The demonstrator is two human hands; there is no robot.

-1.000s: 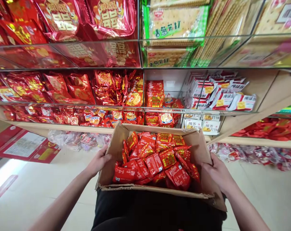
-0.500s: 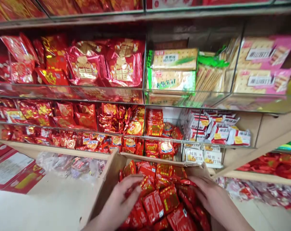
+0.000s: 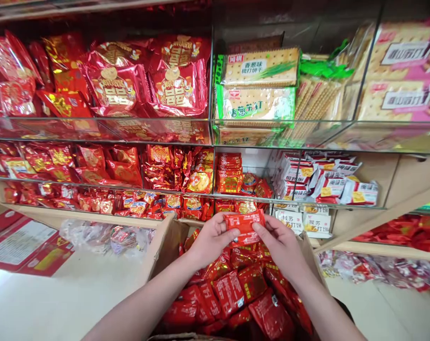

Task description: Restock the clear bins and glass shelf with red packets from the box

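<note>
Between my two hands are red snack packets (image 3: 244, 220), raised over the far end of an open cardboard box (image 3: 161, 244). My left hand (image 3: 215, 237) pinches their left end, thumb on the near face. On the right end, my right hand (image 3: 279, 241) grips with its thumb in front. One packet seems to lie above another; how many there are I cannot tell. Below my wrists the box is filled with loose red packets (image 3: 229, 293) of similar look. Just beyond my fingers is a shelf compartment with a stack of red packets (image 3: 229, 171).
Glass-fronted shelves hold red packets (image 3: 110, 90) on the left and green-edged cracker packs (image 3: 257, 102) on the right. White-and-red packets (image 3: 328, 182) fill a lower bin. A red carton (image 3: 26, 241) and clear plastic bags (image 3: 108, 237) are at lower left.
Both hands have risen from among the packets in the box and come together, now holding red packets up before the shelf. The view has tipped slightly downward and nearer the shelves.
</note>
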